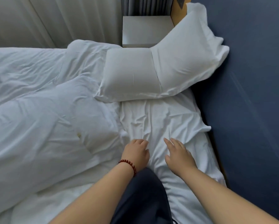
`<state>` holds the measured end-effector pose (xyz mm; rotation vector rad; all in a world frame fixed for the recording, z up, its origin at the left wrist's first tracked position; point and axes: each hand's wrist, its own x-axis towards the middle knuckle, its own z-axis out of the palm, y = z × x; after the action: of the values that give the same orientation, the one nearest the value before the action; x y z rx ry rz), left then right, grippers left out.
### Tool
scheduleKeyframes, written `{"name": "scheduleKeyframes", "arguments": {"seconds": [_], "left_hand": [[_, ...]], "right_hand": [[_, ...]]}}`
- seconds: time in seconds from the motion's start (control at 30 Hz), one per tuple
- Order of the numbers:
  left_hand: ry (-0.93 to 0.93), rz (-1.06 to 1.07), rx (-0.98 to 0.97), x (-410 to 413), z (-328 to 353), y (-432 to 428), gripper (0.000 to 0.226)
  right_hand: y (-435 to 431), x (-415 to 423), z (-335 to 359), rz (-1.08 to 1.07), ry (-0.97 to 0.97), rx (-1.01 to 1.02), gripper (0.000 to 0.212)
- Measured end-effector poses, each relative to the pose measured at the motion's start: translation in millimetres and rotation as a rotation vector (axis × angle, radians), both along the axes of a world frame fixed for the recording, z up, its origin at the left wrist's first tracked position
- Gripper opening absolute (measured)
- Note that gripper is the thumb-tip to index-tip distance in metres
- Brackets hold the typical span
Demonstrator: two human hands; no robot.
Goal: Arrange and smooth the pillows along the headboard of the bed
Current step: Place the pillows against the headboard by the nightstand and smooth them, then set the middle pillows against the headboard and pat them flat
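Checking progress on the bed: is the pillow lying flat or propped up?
Partly propped: the pillow bends, one end leaning up the blue headboard, the other end flat on the bed.

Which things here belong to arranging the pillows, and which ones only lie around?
For the job: flat pillow, leaning pillow, blue headboard, left hand, right hand.
Just around: wrinkled sheet, duvet, nightstand, curtain, bead bracelet.
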<state>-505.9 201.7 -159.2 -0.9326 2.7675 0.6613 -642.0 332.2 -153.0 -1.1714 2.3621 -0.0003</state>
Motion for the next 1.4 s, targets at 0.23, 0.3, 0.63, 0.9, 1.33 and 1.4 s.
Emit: {"name": "scheduleKeyframes", "arguments": {"seconds": [0.23, 0.3, 0.63, 0.9, 1.33, 1.4], "left_hand": [[-0.016, 0.032, 0.004, 39, 43, 69, 0.045], [-0.056, 0.049, 0.0, 57, 53, 86, 0.041], [-0.292, 0.1, 0.042, 160, 28, 172, 0.047], [-0.333, 0.26, -0.114, 287, 24, 184, 0.067], [-0.352, 0.07, 0.029, 475, 29, 133, 0.074], [-0.297, 0.118, 0.056, 489, 27, 121, 0.072]], "right_hand": [[71, 40, -23, -0.014, -0.054, 0.069, 0.062], [93, 52, -35, -0.068, -0.11, 0.111, 0.059], [149, 122, -72, -0.098, -0.042, 0.087, 0.067], [143, 201, -66, -0.222, -0.131, 0.101, 0.066], [61, 378, -20, -0.227, -0.324, -0.088, 0.073], [54, 386, -16, -0.236, -0.304, -0.079, 0.074]]}}
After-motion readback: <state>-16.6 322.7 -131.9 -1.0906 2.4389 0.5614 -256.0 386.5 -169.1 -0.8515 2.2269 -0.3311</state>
